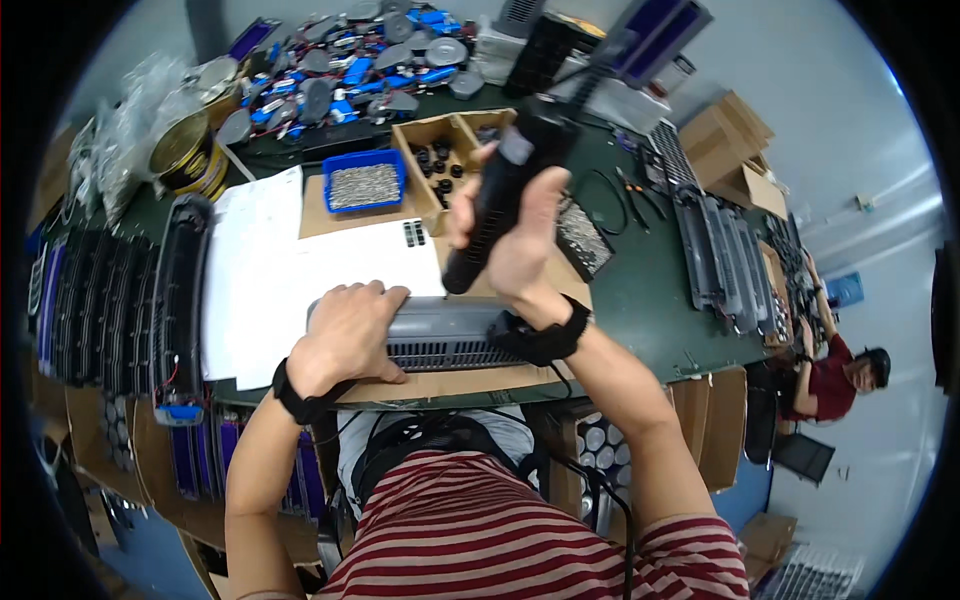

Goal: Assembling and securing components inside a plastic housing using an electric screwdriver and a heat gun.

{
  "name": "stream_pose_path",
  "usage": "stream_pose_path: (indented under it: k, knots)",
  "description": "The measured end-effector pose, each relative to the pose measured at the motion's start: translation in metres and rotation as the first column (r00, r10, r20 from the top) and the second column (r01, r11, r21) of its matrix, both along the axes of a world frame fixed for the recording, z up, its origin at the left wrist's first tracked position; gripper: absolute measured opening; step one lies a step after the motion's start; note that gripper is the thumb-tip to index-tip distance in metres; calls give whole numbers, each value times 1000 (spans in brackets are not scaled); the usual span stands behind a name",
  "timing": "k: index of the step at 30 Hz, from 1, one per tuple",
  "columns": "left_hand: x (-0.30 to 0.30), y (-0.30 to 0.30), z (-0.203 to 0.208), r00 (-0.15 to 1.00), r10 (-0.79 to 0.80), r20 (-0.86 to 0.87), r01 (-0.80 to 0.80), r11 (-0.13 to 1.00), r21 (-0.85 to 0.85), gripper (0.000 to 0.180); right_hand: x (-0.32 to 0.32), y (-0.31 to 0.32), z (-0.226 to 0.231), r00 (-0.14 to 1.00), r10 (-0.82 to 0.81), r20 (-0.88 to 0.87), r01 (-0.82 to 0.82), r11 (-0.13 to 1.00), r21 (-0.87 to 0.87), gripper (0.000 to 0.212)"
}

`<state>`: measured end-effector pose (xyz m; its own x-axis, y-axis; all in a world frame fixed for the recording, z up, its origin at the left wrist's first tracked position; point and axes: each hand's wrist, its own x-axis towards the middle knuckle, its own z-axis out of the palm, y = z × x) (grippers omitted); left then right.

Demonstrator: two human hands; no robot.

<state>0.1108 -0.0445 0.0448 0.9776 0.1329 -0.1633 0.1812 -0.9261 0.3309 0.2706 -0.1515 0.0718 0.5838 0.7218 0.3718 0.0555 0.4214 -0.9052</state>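
Observation:
A long grey plastic housing point(445, 322) with a slotted vent lies across cardboard at the near edge of the table. My left hand point(348, 328) grips its left end, fingers over the top and thumb at the near side. Above the housing, my right hand point(522, 240) is wrapped round a black electric screwdriver point(508, 175), slightly blurred. The tool is tilted, its lower end over the housing's middle. The housing's right end is partly hidden behind my right wrist and its black band. White paper sheets point(260, 285) lie beyond and left of the housing.
A blue tray of screws point(365, 187) and a cardboard box of black round parts point(432, 165) stand beyond the paper. Grey and blue parts point(370, 60) pile up at the back. Dark housings point(100, 310) line the left; pliers point(640, 195) lie right. Another person point(840, 380) sits far right.

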Motion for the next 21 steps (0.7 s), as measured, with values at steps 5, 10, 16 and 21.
stream_pose_path:
  k: [5,10,16,21]
  knots:
    - [2,-1,-8,997,-18,76,19,1000,-9,89,-2,21,-21,993,-74,-89,89,978,187,48]
    - [4,1,-16,999,14,29,-12,998,-60,89,-16,14,-24,985,73,156,-106,971,214,67]
    - [8,-2,-21,997,43,64,-36,993,-109,89,-11,13,-35,984,16,180,-54,976,210,71]
    - [-4,10,-22,995,80,67,-77,996,-46,95,-19,27,-32,985,37,171,-80,964,253,70]
